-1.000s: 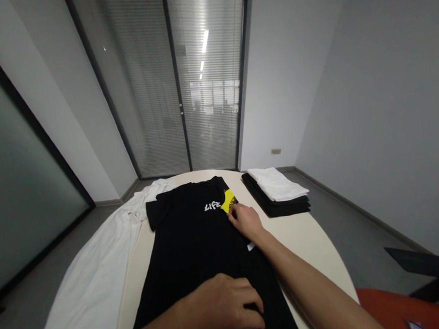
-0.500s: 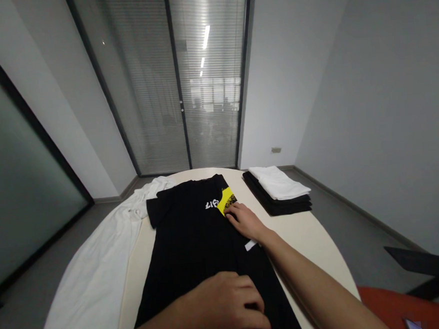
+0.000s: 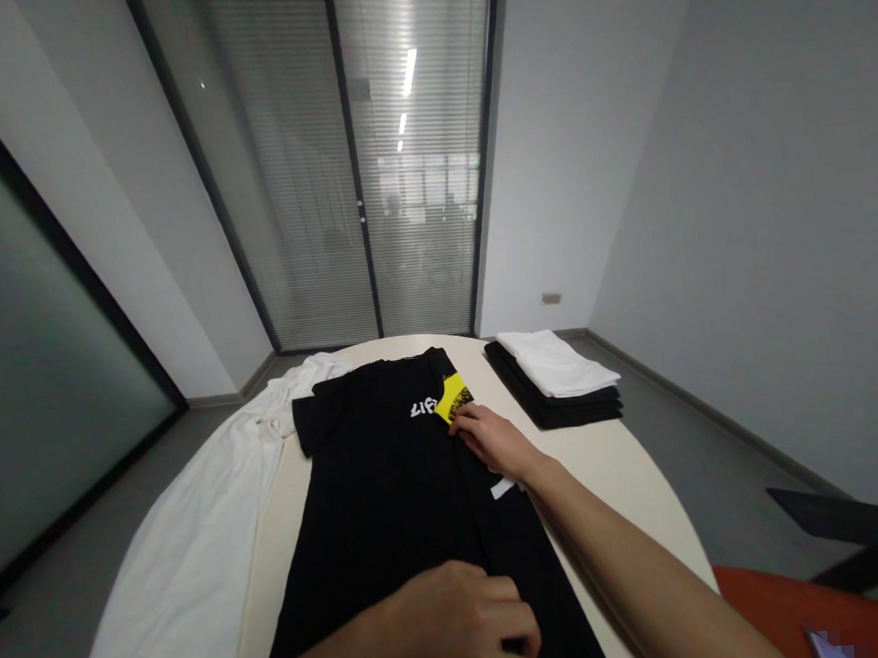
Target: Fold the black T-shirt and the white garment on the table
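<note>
A black T-shirt [image 3: 382, 483] with white lettering and a yellow patch lies lengthwise on the round table [image 3: 630, 476], its right side folded inward. My right hand [image 3: 496, 440] rests flat on the folded edge just below the yellow patch, fingers stretched out. My left hand [image 3: 460, 628] is at the shirt's near end, fingers curled and pressed onto the fabric at the fold; what they pinch is hidden.
A white garment [image 3: 191, 547] lies spread over the table's left side and hangs off the edge. A stack of folded black and white shirts [image 3: 559, 381] sits at the far right. An orange chair [image 3: 805, 614] is at the lower right.
My left hand has drawn slightly nearer to me along the fold. The right hand has barely shifted on the folded edge.
</note>
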### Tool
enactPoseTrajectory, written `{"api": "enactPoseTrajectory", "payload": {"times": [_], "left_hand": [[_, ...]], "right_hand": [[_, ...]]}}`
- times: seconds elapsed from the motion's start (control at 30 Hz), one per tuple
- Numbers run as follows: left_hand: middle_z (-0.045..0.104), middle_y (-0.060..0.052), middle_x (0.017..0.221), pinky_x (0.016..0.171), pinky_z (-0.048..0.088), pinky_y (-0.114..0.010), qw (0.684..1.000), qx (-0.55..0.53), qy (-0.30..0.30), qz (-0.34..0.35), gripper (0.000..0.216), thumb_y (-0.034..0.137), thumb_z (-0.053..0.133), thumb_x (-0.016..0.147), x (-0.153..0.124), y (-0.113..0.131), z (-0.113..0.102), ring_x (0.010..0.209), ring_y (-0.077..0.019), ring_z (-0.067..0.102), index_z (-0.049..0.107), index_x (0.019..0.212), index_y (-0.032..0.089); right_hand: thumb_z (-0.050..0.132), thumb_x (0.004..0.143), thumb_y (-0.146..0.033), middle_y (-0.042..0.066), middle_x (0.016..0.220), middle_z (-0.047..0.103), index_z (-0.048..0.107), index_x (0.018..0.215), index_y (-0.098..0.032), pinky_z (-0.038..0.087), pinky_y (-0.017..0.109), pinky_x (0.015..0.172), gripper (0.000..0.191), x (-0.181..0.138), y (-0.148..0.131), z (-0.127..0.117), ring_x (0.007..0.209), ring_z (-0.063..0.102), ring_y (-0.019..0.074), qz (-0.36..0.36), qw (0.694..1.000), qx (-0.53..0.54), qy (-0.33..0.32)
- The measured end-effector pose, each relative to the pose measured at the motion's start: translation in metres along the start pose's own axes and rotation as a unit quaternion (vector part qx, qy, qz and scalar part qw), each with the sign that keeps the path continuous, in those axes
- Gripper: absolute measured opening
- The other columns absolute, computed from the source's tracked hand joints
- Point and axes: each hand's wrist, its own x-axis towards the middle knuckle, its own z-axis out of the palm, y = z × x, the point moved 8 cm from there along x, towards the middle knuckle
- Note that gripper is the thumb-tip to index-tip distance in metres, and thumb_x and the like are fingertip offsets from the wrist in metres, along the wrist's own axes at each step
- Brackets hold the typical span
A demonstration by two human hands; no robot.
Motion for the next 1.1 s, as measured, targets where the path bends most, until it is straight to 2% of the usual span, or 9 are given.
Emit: {"api": "enactPoseTrajectory", "payload": {"times": [0.2,0.4,0.57,0.7,0.77,0.87,0.97,1.03,1.1], "left_hand": [[0.067,0.007,0.096,0.062,0.040,-0.028,1.000,0.015,0.016,0.020,0.013,0.029,0.050,0.103,0.002,0.006,0.009,0.083,-0.0112,0.055,0.061,0.103,0.023],[0.066,0.006,0.087,0.063,0.043,-0.025,0.999,-0.026,-0.044,-0.016,0.015,0.037,0.062,0.097,-0.002,-0.001,0.038,0.075,-0.0089,0.060,0.060,0.096,0.023],[0.066,0.005,0.084,0.057,0.042,-0.020,0.997,-0.044,-0.060,0.003,0.015,0.035,0.063,0.096,-0.005,0.004,0.064,0.066,-0.0064,0.057,0.058,0.093,0.021],[0.065,0.005,0.083,0.054,0.040,-0.017,0.997,-0.041,-0.058,0.026,0.021,0.031,0.061,0.098,-0.004,0.008,0.079,0.063,-0.0044,0.055,0.055,0.081,0.021],[0.066,0.006,0.083,0.055,0.040,-0.017,0.997,-0.041,-0.053,0.027,0.021,0.031,0.060,0.098,-0.002,0.008,0.076,0.065,-0.0044,0.056,0.056,0.080,0.021],[0.068,0.005,0.086,0.062,0.044,-0.018,0.999,-0.045,-0.030,-0.005,0.014,0.033,0.058,0.099,0.003,-0.001,0.050,0.075,-0.0059,0.061,0.061,0.090,0.022],[0.070,0.001,0.115,0.088,0.049,-0.026,0.998,-0.035,-0.010,-0.049,0.020,0.041,0.055,0.100,0.005,-0.013,0.014,0.107,-0.0143,0.062,0.064,0.109,0.026],[0.056,-0.005,0.143,0.109,0.041,-0.041,0.995,-0.041,-0.029,-0.082,0.040,0.050,0.055,0.097,0.004,-0.020,0.002,0.134,-0.0257,0.048,0.057,0.131,0.027],[0.035,-0.009,0.160,0.116,0.031,-0.055,0.990,-0.056,-0.058,-0.114,0.060,0.055,0.055,0.095,0.001,-0.025,0.001,0.147,-0.0344,0.030,0.043,0.147,0.028]], "right_hand": [[0.046,0.101,-0.021,0.006,0.113,0.067,0.068,0.114,-0.025,0.047,0.031,0.093,0.026,0.002,-0.003,-0.004,0.107,0.061,0.0196,-0.001,1.000,0.005,0.010],[0.043,0.103,-0.030,0.009,0.118,0.068,0.059,0.130,-0.021,0.046,0.033,0.093,0.033,0.004,-0.004,0.002,0.108,0.061,0.0214,0.053,0.999,-0.005,0.006],[0.061,0.093,-0.035,0.010,0.104,0.070,0.067,0.105,-0.019,0.047,0.033,0.086,0.021,0.008,-0.008,0.004,0.099,0.063,0.0243,0.125,0.991,-0.053,0.009],[0.055,0.096,-0.025,0.007,0.098,0.070,0.067,0.093,-0.020,0.046,0.032,0.087,0.013,0.012,-0.011,0.007,0.097,0.062,0.0215,0.107,0.993,-0.037,0.013],[0.054,0.098,-0.026,0.007,0.102,0.068,0.066,0.098,-0.020,0.046,0.031,0.090,0.013,0.011,-0.010,0.007,0.100,0.061,0.0206,0.089,0.996,-0.010,0.028],[0.050,0.101,-0.028,0.010,0.110,0.066,0.062,0.112,-0.018,0.046,0.034,0.096,0.020,0.008,-0.005,0.005,0.107,0.059,0.0209,0.087,0.994,0.020,0.055],[0.039,0.104,-0.027,0.012,0.116,0.065,0.059,0.121,-0.016,0.046,0.036,0.100,0.028,0.005,0.002,0.008,0.112,0.059,0.0215,0.079,0.995,0.029,0.061],[0.037,0.104,-0.026,0.014,0.120,0.064,0.058,0.123,-0.016,0.045,0.039,0.103,0.030,0.005,0.004,0.014,0.116,0.058,0.0223,0.063,0.996,0.021,0.052],[0.038,0.104,-0.026,0.015,0.126,0.063,0.058,0.126,-0.016,0.045,0.041,0.105,0.032,0.004,0.006,0.018,0.121,0.057,0.0229,0.046,0.998,0.014,0.046]]}}
